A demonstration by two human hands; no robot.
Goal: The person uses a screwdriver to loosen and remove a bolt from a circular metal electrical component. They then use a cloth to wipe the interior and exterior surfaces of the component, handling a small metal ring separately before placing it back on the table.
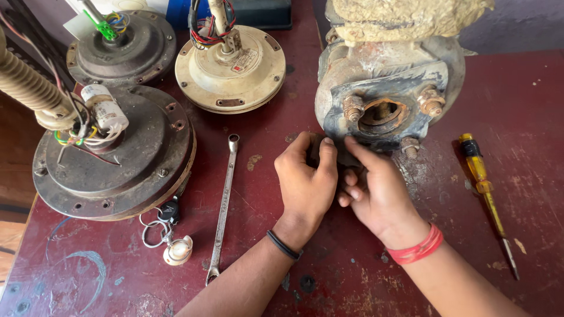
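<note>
A rusty old pump body point(382, 88) with a grey flange, a round rusted opening and corroded bolts stands at the back of the dark red table point(352, 276). My left hand point(305, 179) is curled at the flange's lower left corner, fingers closed on a small dark part that is mostly hidden. My right hand point(376, 191) touches the flange's bottom edge just beside it, index finger stretched along the metal, the other fingers bent. What sits between the two hands is covered by them.
A long ring spanner point(223, 205) lies left of my hands. A yellow-handled screwdriver point(484, 194) lies to the right. Three ceiling fan motors point(114, 158) point(230, 64) point(123, 50) with loose wires fill the left and back. A key bunch point(167, 232) lies near the front left.
</note>
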